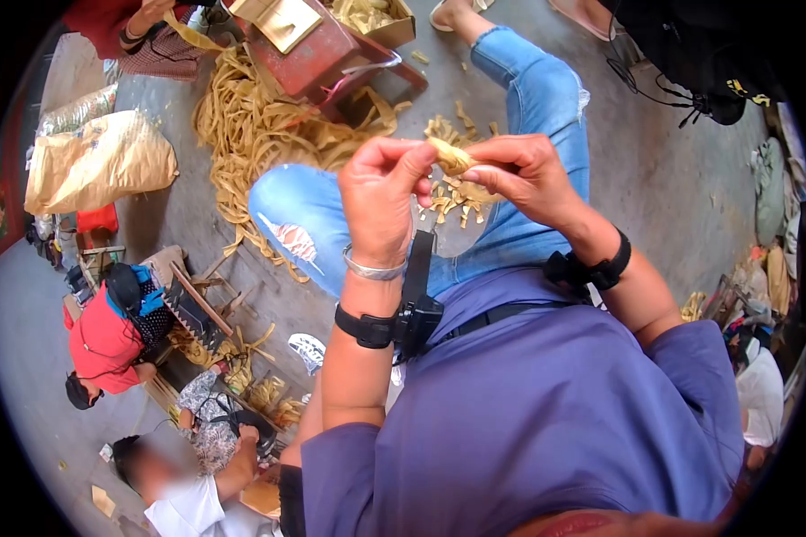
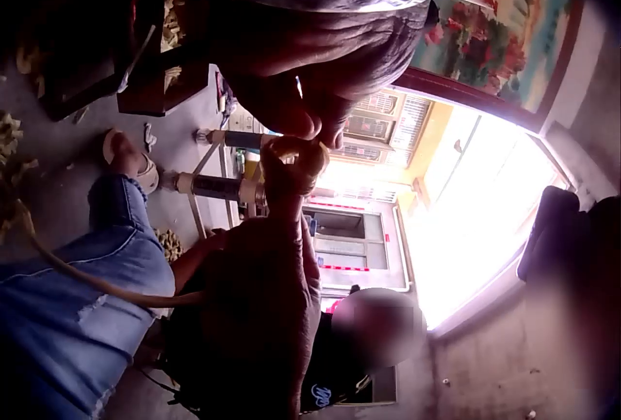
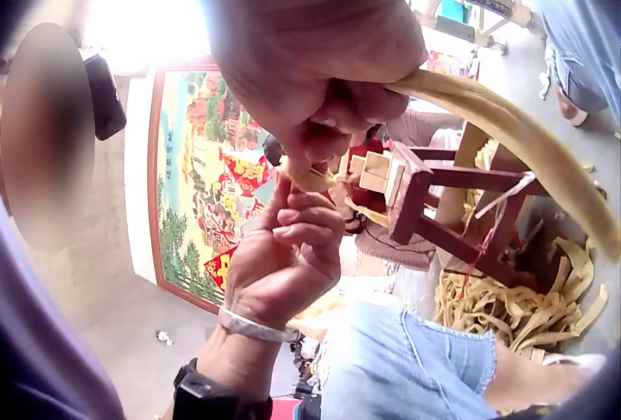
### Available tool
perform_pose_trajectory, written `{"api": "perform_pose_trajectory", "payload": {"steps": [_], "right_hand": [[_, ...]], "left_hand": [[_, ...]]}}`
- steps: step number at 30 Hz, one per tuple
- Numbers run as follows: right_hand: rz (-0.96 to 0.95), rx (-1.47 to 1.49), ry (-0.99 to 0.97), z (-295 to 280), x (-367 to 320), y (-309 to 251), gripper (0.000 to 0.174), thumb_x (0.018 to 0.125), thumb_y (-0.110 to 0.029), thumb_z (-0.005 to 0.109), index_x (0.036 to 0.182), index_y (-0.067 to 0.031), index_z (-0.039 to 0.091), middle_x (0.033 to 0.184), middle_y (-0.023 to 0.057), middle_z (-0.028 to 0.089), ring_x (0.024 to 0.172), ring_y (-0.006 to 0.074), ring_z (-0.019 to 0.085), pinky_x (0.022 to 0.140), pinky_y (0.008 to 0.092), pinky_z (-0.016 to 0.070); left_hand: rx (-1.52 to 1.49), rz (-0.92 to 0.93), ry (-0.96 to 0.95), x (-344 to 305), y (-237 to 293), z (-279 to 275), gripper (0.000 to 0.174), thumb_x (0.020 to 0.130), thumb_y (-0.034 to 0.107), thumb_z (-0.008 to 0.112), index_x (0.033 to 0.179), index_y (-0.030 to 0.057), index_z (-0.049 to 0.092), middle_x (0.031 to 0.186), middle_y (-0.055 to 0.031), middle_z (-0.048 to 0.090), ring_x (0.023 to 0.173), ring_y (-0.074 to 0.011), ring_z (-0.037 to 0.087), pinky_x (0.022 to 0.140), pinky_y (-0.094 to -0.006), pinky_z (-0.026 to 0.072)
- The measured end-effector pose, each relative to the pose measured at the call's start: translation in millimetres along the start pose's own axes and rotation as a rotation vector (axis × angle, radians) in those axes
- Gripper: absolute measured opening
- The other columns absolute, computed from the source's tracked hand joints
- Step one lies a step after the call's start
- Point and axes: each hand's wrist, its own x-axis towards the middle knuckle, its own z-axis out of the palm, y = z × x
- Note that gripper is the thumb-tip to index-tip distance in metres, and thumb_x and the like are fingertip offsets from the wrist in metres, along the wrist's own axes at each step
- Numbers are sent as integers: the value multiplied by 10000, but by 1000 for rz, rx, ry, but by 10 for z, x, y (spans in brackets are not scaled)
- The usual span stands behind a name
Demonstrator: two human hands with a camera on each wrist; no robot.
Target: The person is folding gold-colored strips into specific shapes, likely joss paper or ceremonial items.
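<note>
Both hands work on one yellow-tan flat strip (image 1: 452,157), twisted into a small bundle between them above the lap. My left hand (image 1: 378,192), with a silver bangle at its wrist, pinches the bundle's left end between thumb and forefinger. On the other end, the thumb and fingers of my right hand (image 1: 530,179) close in a pinch. A long tail of the strip (image 3: 514,129) hangs from the right hand in the right wrist view. In the left wrist view, the left hand (image 2: 330,56) is dark and the right hand (image 2: 257,294) faces it at the fingertips.
A heap of similar strips (image 1: 251,134) covers the floor beside a red wooden stool (image 1: 318,58). Short knotted pieces (image 1: 457,201) lie between my knees. A tan sack (image 1: 103,161) stands at left. Other people sit around, one in a red top (image 1: 107,345).
</note>
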Motion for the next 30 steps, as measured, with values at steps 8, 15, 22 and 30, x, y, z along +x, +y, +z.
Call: {"api": "perform_pose_trajectory", "payload": {"steps": [8,15,22,30], "right_hand": [[-146,-183,40,-78,39,-57,131,807,-86,694,925,-34,714,725,104,662,610,140,612,532,267,447],[-379,-315,-12,-35,208,-245,112,792,-80,700,887,-19,700,716,118,653,585,218,600,531,297,453],[-52,-150,-70,-52,185,-112,120,809,-101,698,880,-4,695,635,105,614,549,168,563,517,284,430],[-379,-349,-62,77,346,-186,258,735,-46,737,988,-82,705,754,63,589,657,170,579,551,284,439]], "left_hand": [[358,293,-3,43,151,-178,215,814,87,718,986,18,608,798,-73,629,675,-132,608,605,-241,505],[599,220,-263,80,377,-135,190,739,97,784,889,4,713,741,-31,660,641,-44,577,550,-175,445],[31,-272,-299,40,161,-374,174,879,90,619,1008,-26,619,807,-137,666,629,-170,648,597,-259,546],[122,-105,-228,37,249,-513,350,811,54,685,1126,-30,557,919,-141,656,783,-197,671,704,-313,588]]}}
